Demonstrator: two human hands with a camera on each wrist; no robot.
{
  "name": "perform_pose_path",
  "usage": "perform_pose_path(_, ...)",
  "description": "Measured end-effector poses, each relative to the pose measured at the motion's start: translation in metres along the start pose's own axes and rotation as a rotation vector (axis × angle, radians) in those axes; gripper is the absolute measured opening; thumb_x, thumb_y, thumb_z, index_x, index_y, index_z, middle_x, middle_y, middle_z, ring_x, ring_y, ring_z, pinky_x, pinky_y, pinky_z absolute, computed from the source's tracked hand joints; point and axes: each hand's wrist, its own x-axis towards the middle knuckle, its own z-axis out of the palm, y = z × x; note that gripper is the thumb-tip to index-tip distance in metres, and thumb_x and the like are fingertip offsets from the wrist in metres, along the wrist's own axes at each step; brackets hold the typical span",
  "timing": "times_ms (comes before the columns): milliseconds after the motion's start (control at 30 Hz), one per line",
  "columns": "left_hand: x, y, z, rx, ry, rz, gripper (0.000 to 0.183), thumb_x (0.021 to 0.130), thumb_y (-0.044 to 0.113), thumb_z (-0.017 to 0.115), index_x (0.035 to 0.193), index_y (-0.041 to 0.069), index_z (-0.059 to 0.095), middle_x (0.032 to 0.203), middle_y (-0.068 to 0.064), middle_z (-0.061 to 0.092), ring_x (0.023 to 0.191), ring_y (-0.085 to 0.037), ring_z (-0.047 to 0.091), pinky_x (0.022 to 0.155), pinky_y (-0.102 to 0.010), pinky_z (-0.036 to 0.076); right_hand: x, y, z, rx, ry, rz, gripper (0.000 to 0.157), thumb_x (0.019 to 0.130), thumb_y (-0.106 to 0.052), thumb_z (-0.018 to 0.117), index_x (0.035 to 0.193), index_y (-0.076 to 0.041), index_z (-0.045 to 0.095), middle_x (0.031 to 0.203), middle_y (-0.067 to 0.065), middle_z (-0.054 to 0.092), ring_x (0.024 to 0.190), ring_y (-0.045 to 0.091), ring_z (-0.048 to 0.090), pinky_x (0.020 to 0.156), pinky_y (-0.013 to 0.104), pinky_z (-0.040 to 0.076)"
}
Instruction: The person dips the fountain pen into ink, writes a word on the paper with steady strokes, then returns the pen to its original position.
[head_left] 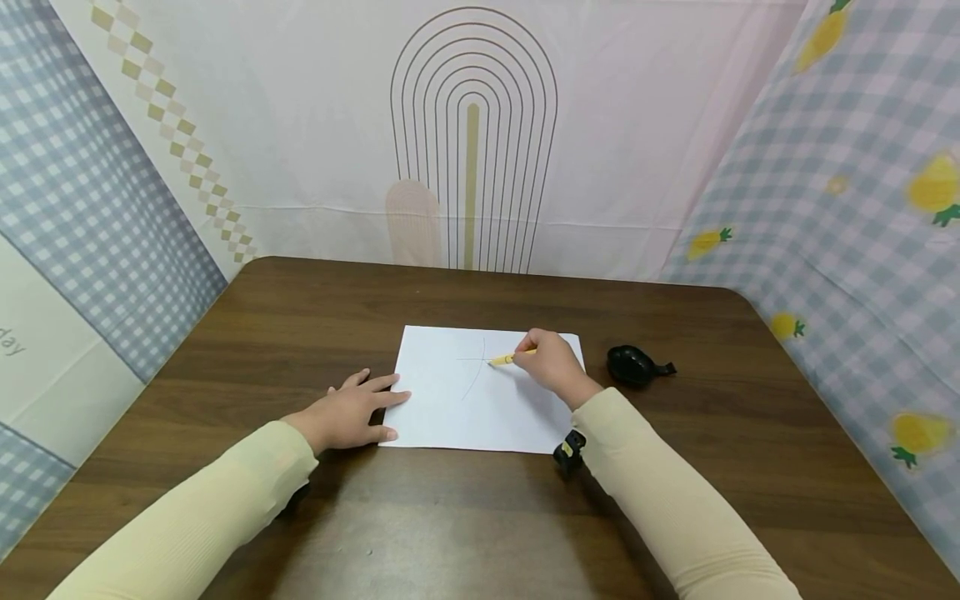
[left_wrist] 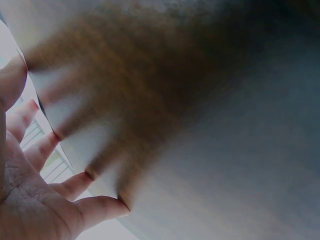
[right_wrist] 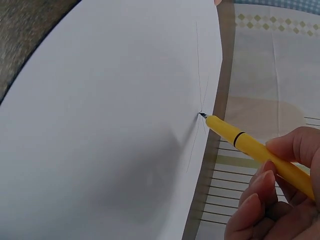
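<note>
Yellow pen, head view: pointing toward nine o'clock from the nearer right hand, over the paper; left hand resting at eight.
Left fingers, left wrist view: spreading wide.
Nib, right wrist view: aiming toward ten, right hand pinching the pen.

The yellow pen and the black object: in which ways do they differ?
The yellow pen is slender; the black object has a rounded body and narrow end. The right hand holds the yellow pen, while the black object lies on the table. Both are smaller than the paper.
</note>
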Motion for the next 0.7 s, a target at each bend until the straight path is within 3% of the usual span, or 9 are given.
perform_pose_path(700, 0.0002, 0.0006, 0.0000, 0.005, 0.002, 0.000, 0.059, 0.091, 0.036, 0.067, 0.144, 0.018, 0.049, 0.155, -0.013, 0.032, 0.138, -0.053, 0.020, 0.092, -0.080, 0.024, -0.0077, 0.0045, -0.0058, -0.018, -0.001, -0.009, 0.009, 0.090, -0.015, 0.065, 0.091, -0.005, 0.065, 0.100, 0.010, 0.064, 0.078, 0.021, 0.051, 0.062, 0.027, 0.041)
